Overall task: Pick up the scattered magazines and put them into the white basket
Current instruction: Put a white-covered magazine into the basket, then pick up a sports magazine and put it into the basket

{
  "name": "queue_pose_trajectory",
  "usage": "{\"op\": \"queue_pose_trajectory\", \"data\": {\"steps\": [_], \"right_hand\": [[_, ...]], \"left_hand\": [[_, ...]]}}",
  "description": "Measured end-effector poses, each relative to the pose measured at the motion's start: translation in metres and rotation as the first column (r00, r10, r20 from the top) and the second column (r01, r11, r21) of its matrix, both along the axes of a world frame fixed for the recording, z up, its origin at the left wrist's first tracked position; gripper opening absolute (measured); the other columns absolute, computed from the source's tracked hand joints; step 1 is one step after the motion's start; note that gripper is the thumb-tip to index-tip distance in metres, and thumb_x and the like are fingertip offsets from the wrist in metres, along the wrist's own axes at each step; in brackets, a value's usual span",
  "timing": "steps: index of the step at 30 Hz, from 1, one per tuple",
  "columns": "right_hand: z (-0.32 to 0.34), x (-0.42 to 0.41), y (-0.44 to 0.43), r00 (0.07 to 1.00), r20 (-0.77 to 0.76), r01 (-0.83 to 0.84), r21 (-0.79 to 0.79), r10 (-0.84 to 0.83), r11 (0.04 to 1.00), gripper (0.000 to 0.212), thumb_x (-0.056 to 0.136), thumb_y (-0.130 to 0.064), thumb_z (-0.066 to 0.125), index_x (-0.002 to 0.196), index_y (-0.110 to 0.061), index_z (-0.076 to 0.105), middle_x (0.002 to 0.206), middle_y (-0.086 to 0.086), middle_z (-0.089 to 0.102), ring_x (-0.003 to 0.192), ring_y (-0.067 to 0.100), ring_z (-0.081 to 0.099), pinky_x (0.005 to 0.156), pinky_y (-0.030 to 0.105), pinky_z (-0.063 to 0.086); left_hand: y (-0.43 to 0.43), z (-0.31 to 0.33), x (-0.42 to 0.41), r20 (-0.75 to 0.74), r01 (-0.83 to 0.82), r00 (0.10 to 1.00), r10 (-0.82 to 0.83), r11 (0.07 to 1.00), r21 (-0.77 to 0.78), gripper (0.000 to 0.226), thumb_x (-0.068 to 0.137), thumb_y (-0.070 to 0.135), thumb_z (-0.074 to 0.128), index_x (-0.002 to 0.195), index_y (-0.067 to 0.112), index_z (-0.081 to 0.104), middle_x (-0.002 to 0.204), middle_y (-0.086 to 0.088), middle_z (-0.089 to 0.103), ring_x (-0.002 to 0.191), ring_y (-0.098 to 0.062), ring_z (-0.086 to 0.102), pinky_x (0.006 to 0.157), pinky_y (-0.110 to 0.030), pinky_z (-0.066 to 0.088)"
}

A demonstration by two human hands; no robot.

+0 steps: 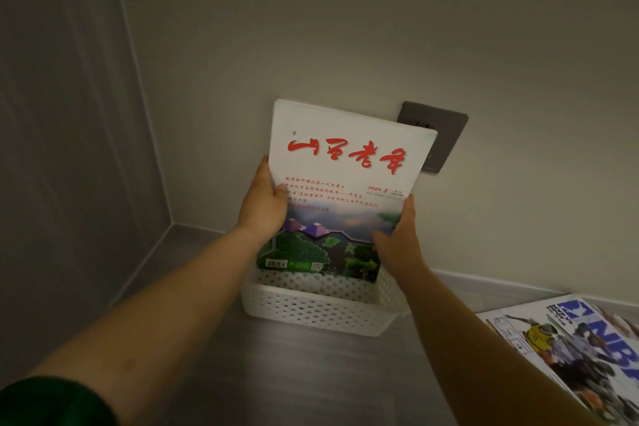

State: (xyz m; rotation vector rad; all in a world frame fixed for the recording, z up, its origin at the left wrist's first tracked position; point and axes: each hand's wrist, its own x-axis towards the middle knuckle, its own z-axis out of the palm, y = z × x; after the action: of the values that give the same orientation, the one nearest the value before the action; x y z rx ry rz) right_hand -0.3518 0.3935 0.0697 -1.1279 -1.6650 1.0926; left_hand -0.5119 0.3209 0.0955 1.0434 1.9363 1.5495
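- My green sleeve (52, 405) sits nearest, at lower left, and both bare forearms reach forward over the floor (311, 373).
- To my right, by the floor's far edge, more magazines (570, 339) lie flat and overlapping, not yet collected. My right hand is the nearer one to them.
- The white basket (311, 308) stands on the floor against its far edge, not far from the corner where the two walls meet.
- My left hand (264, 207) grips the left edge of the held magazine (345, 183), thumb on the cover. My right hand (397, 239) grips the right edge, lower down.
- The magazine stands upright, cover toward me, its long axis close to vertical, its lower edge dipped into the basket's mouth — I cannot tell whether it touches the bottom.
- I judge the basket lies straight below my fingers, so lowering is all that remains — though the magazine stands far taller than the basket's wall.
- Behind it, a grey wall socket (446, 138) is partly hidden.
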Motion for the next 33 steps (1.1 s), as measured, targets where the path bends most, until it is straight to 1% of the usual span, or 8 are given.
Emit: {"op": "queue_pose_trajectory", "data": {"steps": [6, 11, 14, 18, 22, 25, 30, 33], "right_hand": [[0.003, 0.009, -0.003, 0.999, 0.051, -0.012, -0.034, 0.013, 0.999, 0.070, 0.081, 0.015, 0.044, 0.140, -0.009, 0.016, 0.141, 0.017, 0.036, 0.129, 0.031, 0.037, 0.103, 0.041, 0.037], [0.005, 0.036, -0.012, 0.991, 0.126, 0.061, -0.066, -0.053, 0.996, 0.071, 0.087, -0.004, 0.052, 0.142, -0.010, 0.009, 0.149, 0.014, 0.024, 0.136, 0.028, 0.027, 0.110, 0.038, 0.026], [0.006, 0.060, -0.022, 0.984, 0.159, 0.087, -0.076, -0.074, 0.993, 0.069, 0.086, -0.004, 0.052, 0.142, -0.011, 0.013, 0.149, 0.014, 0.025, 0.136, 0.027, 0.025, 0.112, 0.042, 0.026], [0.004, 0.096, -0.037, 0.976, 0.193, 0.116, -0.050, -0.104, 0.992, 0.064, 0.085, 0.003, 0.047, 0.141, -0.012, 0.019, 0.148, 0.012, 0.028, 0.135, 0.025, 0.028, 0.112, 0.039, 0.028], [-0.007, 0.145, -0.050, 0.951, 0.272, 0.153, -0.005, -0.146, 0.988, 0.057, 0.086, -0.003, 0.048, 0.138, -0.014, 0.027, 0.144, 0.010, 0.036, 0.132, 0.025, 0.034, 0.109, 0.035, 0.028], [-0.024, 0.198, -0.056, 0.900, 0.388, 0.215, -0.003, -0.197, 0.977, 0.054, 0.086, -0.008, 0.049, 0.136, -0.016, 0.031, 0.144, 0.009, 0.037, 0.132, 0.025, 0.033, 0.111, 0.035, 0.026], [-0.058, 0.303, -0.057, 0.703, 0.641, 0.400, 0.001, -0.308, 0.916, 0.051, 0.087, -0.018, 0.049, 0.135, -0.014, 0.031, 0.143, 0.010, 0.037, 0.133, 0.027, 0.030, 0.113, 0.043, 0.023], [-0.076, 0.361, -0.056, 0.619, 0.724, 0.398, 0.044, -0.303, 0.916, 0.051, 0.090, -0.032, 0.044, 0.136, -0.018, 0.028, 0.145, 0.008, 0.032, 0.134, 0.026, 0.027, 0.114, 0.043, 0.021]], "left_hand": [[-0.002, 0.000, 0.000, 0.000, 0.019, 1.000, -0.019, 1.000, -0.021, 0.042, 0.091, 0.011, 0.042, 0.129, 0.021, 0.029, 0.137, -0.008, 0.044, 0.127, -0.030, 0.041, 0.095, -0.048, 0.045], [-0.015, -0.001, 0.009, -0.069, -0.134, 0.989, 0.128, 0.987, -0.084, 0.061, 0.088, 0.014, 0.050, 0.139, 0.016, 0.018, 0.145, -0.011, 0.034, 0.131, -0.033, 0.036, 0.099, -0.051, 0.040], [-0.030, -0.001, 0.026, -0.185, -0.149, 0.973, 0.139, 0.988, -0.039, 0.049, 0.087, 0.013, 0.051, 0.131, 0.014, 0.031, 0.140, -0.014, 0.037, 0.126, -0.035, 0.041, 0.096, -0.049, 0.042], [-0.055, -0.002, 0.061, -0.215, -0.119, 0.970, 0.110, 0.992, -0.028, 0.045, 0.087, 0.011, 0.050, 0.130, 0.013, 0.037, 0.141, -0.013, 0.038, 0.123, -0.034, 0.044, 0.099, -0.048, 0.041], [-0.076, -0.008, 0.108, -0.331, -0.061, 0.943, 0.046, 0.998, -0.033, 0.027, 0.086, 0.008, 0.052, 0.112, 0.006, 0.057, 0.121, -0.018, 0.058, 0.109, -0.034, 0.054, 0.089, -0.038, 0.043], [-0.085, -0.019, 0.146, -0.314, 0.019, 0.948, -0.051, 0.995, -0.102, 0.020, 0.085, 0.009, 0.053, 0.103, 0.005, 0.062, 0.110, -0.015, 0.066, 0.100, -0.029, 0.059, 0.082, -0.028, 0.038], [-0.076, -0.044, 0.209, -0.256, 0.155, 0.943, -0.215, 0.960, -0.235, 0.016, 0.087, 0.009, 0.051, 0.098, 0.008, 0.064, 0.100, -0.013, 0.067, 0.083, -0.014, 0.053, 0.073, -0.015, 0.031], [-0.058, -0.060, 0.246, -0.215, 0.229, 0.929, -0.302, 0.924, -0.306, 0.015, 0.086, 0.009, 0.052, 0.096, 0.010, 0.064, 0.101, -0.011, 0.066, 0.083, -0.012, 0.051, 0.075, -0.015, 0.032]]}}
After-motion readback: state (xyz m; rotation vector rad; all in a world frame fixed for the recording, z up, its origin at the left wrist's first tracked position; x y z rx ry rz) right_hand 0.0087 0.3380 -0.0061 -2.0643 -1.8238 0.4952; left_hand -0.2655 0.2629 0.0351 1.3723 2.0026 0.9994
